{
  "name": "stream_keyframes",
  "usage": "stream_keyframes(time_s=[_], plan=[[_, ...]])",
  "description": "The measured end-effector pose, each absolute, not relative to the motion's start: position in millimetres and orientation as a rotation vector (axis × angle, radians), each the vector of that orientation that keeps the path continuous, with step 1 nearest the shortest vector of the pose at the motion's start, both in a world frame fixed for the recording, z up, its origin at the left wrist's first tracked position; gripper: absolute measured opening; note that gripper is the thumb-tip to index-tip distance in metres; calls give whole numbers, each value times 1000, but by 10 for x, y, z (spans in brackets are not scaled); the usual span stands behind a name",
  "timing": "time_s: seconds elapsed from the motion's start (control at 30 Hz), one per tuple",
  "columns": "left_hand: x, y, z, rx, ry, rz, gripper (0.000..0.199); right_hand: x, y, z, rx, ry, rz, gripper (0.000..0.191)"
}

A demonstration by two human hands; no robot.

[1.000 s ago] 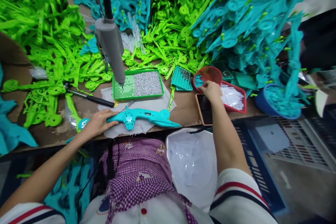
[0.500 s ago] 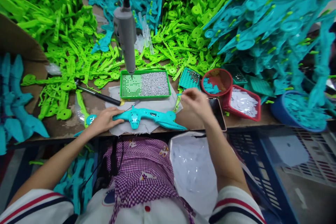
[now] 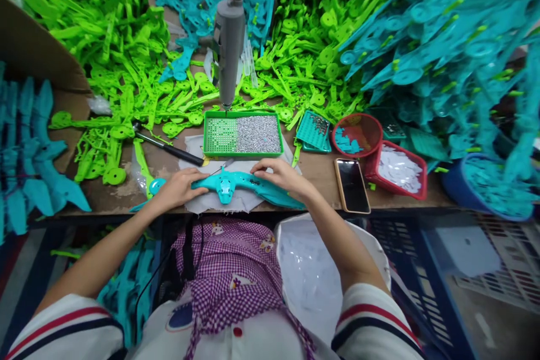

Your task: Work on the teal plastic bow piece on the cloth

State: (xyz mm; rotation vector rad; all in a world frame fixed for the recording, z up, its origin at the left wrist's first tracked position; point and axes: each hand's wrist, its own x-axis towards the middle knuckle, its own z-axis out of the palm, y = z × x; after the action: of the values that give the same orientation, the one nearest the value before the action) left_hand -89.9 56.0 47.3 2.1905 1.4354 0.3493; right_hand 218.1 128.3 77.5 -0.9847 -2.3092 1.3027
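Observation:
A teal plastic toy part (image 3: 226, 187), long and curved with a raised block near its middle, lies on a grey cloth (image 3: 198, 146) at the table's front edge. My left hand (image 3: 179, 187) grips its left end, thumb along the near side. My right hand (image 3: 282, 174) rests over the part's right half, its fingers pinched together at the slot there; whatever is in the fingertips is hidden. Behind the part sits a green tray (image 3: 243, 154) of small silvery pieces, with a perforated left half. A thin metal tool (image 3: 220, 169) lies between tray and part.
A grey electric screwdriver (image 3: 231, 50) hangs over the tray. A hammer (image 3: 169, 149) lies left. To the right are a phone (image 3: 352, 185), a red round bowl (image 3: 358, 150), a red basket (image 3: 400, 169) of white pieces and a blue bucket (image 3: 468, 185). Green and teal parts are heaped behind.
My right hand has moved left and down from near the bowls onto the teal toy part. A small teal piece showed at its fingertips before. My left hand keeps its grip. The view has shifted slightly.

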Motion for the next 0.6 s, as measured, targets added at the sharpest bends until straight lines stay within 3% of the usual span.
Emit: stream_keyframes(time_s=[0.27,0.6], plan=[[-895,564,485,2159,1439,341,44,2084,1493,780,-702,-2693,1360,14],[-902,568,496,2168,1446,318,40,2044,1519,789,-648,-2847,1287,14]])
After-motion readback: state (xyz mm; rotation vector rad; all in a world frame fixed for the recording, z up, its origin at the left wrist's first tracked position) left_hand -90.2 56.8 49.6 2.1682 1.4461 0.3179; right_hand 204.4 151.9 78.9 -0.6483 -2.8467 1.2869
